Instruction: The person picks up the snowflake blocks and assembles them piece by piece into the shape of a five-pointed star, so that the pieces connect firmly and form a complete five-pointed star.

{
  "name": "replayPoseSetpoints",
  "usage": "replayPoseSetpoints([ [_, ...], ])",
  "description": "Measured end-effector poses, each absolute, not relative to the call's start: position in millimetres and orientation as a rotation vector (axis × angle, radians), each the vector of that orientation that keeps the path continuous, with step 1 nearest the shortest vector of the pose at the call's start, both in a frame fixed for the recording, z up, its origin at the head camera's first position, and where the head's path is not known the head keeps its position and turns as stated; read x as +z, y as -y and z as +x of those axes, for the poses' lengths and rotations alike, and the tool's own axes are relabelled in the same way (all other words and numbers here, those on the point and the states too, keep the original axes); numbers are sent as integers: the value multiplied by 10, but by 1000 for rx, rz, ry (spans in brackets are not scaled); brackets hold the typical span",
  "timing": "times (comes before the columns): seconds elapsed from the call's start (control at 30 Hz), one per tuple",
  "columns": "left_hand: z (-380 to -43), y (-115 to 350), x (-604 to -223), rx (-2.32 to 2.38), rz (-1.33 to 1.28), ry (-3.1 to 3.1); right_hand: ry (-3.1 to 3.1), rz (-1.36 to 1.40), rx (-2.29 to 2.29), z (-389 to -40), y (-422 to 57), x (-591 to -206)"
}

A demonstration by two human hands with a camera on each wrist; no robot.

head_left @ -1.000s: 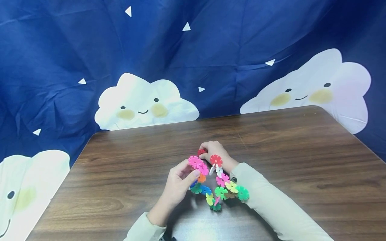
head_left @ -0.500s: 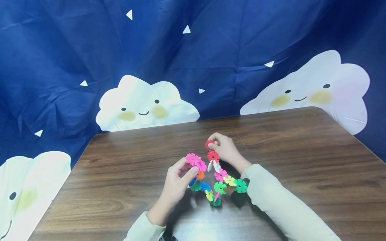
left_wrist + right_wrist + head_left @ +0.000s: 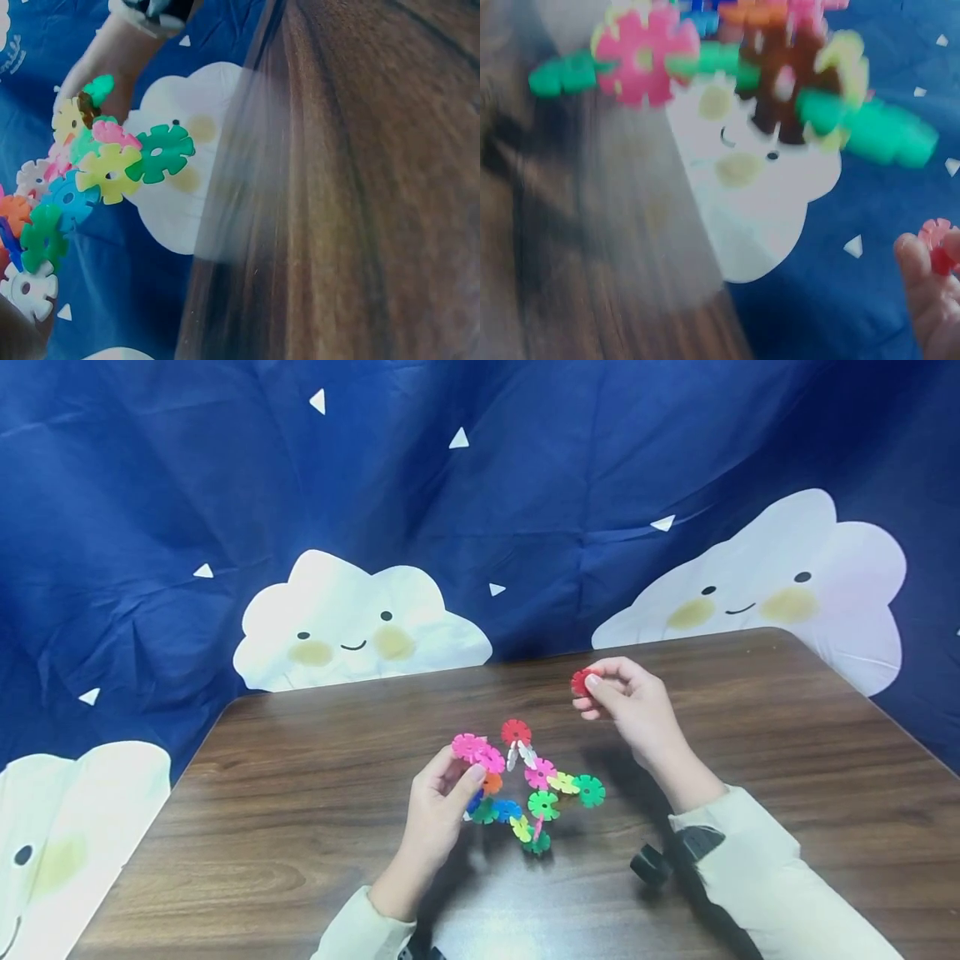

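Note:
A chain of joined, notched flower-shaped plastic discs [image 3: 543, 806] in several colours is held over the table. My left hand [image 3: 437, 814] pinches it by the pink discs [image 3: 469, 747] at its left end. A red disc [image 3: 516, 732] tops the chain, with white discs just below it. To the right, apart from the chain, my right hand [image 3: 641, 710] pinches a loose red disc [image 3: 582, 682] between thumb and fingers. In the right wrist view a brown disc [image 3: 780, 82] of the chain appears close up and blurred. A green disc [image 3: 160, 153] shows in the left wrist view.
The brown wood-grain table [image 3: 300, 760] spans the front. Behind it hangs a dark blue cloth [image 3: 540, 460] printed with white smiling clouds and triangles. A black wrist device [image 3: 651, 865] hangs below the right sleeve.
My right hand has moved up and to the right with the red disc, away from the chain. The left hand and the chain have shifted only slightly.

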State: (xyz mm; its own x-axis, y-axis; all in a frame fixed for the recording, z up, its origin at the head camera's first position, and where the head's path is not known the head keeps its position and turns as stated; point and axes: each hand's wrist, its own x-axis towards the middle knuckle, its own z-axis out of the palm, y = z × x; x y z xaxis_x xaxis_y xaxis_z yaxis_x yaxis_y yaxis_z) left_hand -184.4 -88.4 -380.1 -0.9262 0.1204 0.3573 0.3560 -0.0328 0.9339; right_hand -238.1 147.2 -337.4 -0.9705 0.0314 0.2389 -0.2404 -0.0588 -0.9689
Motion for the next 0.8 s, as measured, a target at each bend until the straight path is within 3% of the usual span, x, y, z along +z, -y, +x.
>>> replayPoseSetpoints([
  [0.43, -1868, 796, -3776, -2136, -515, 1950, 2316, 303, 1503, -1801, -1260, -3130],
  [0.8, -1837, 702, -3753, -2187, -475, 1890, 2376, 462, 1430, -1637, -995, -3238],
])
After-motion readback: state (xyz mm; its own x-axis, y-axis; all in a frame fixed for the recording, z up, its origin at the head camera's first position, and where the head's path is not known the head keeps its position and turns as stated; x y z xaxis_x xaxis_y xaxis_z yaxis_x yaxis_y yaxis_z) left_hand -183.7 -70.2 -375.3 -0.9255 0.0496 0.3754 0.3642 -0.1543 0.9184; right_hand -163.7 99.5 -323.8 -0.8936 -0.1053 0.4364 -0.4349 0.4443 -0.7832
